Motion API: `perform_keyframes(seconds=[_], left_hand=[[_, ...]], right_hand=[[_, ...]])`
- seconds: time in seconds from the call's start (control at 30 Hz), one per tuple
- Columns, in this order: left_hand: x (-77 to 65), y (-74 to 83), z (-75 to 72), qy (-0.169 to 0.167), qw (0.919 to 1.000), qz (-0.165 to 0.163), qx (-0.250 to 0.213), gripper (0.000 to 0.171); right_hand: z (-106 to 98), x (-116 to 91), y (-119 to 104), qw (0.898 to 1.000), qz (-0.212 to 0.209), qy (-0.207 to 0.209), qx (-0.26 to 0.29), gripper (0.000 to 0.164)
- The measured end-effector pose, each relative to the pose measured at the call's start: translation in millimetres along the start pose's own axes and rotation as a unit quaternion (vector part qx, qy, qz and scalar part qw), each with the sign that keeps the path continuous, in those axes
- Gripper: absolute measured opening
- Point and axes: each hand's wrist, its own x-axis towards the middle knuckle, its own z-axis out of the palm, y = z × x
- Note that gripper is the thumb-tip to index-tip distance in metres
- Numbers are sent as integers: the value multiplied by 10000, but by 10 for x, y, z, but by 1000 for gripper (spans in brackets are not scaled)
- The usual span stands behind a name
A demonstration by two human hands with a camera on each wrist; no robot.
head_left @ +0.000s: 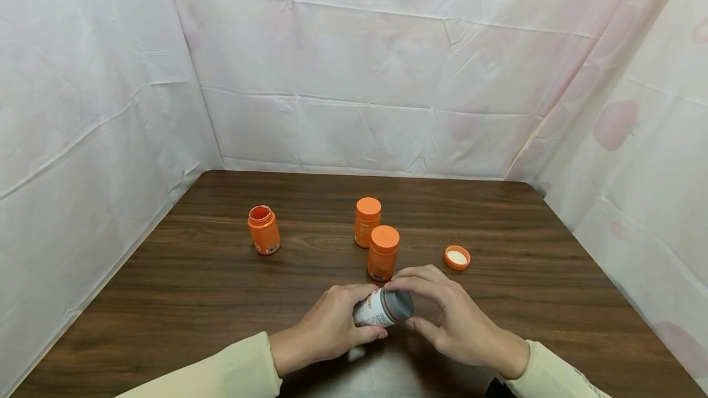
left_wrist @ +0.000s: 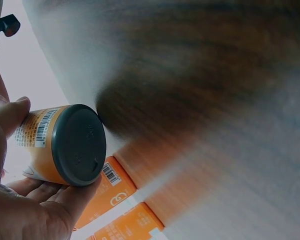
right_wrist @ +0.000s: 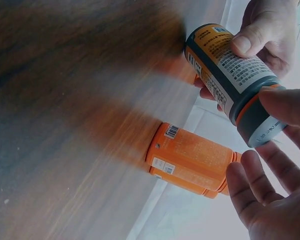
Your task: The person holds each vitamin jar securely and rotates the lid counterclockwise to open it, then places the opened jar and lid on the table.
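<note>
My left hand (head_left: 330,325) grips a grey bottle (head_left: 372,311) with a white and orange label, thumb on one side and fingers on the other. The bottle is tilted over the table, its grey cap (head_left: 401,304) towards my right hand (head_left: 450,318). In the right wrist view, the thumb and index finger of that hand pinch the cap (right_wrist: 262,122), while its other fingers stay apart from it. An orange ring shows just under the cap. The left wrist view shows the bottle's dark base (left_wrist: 80,145).
Just beyond my hands stand two capped orange bottles, a nearer one (head_left: 383,253) and a farther one (head_left: 367,222). An uncapped orange bottle (head_left: 264,232) stands to the left. An orange cap (head_left: 457,258) lies on the right, white inside up. Pale curtains (head_left: 354,66) surround the wooden table (head_left: 193,300).
</note>
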Motion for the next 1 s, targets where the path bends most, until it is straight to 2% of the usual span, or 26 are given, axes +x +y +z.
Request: perform_keyframes(seconds=[0.2,0.27,0.37,0.63,0.8,1.0], left_hand=[[-9,-6,0,30,10000,15,-45,40],[-9,-10,0,51,10000,35,-57,38],[-9,-13,0,87,9999,34,-63,38],[-11,3,3,62,9998,-15,-174,35],[-11,12,6,60,9997,-21,-217,35],[-18,9,5,101,9998,-18,-156,35]], right_hand=[[15,17,-9,9992,-342,203,5,70],[20,24,-14,9991,-326,269,50,66],[40,34,-23,9990,-213,383,28,60],[103,22,-23,9952,437,778,-415,43],[118,25,-20,9927,830,750,-461,36],[122,44,-12,9927,903,702,-388,33]])
